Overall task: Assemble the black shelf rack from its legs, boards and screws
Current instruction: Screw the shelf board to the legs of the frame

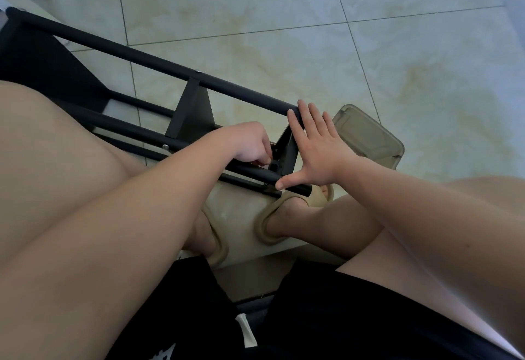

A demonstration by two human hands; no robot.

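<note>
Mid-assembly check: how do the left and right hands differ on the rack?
Left hand is curled at the joint of the end board; right hand is spread flat. Right's fingertips rest on the upper leg, thumb on the lower leg; left sits between them. Both work the same end.

i find no legible text, label, brand, number or sign in the head view. one white mark [164, 354] shows on the black shorts [184, 317] at the lower edge, cut off by the frame; i cannot read it as any letter or logo.
</note>
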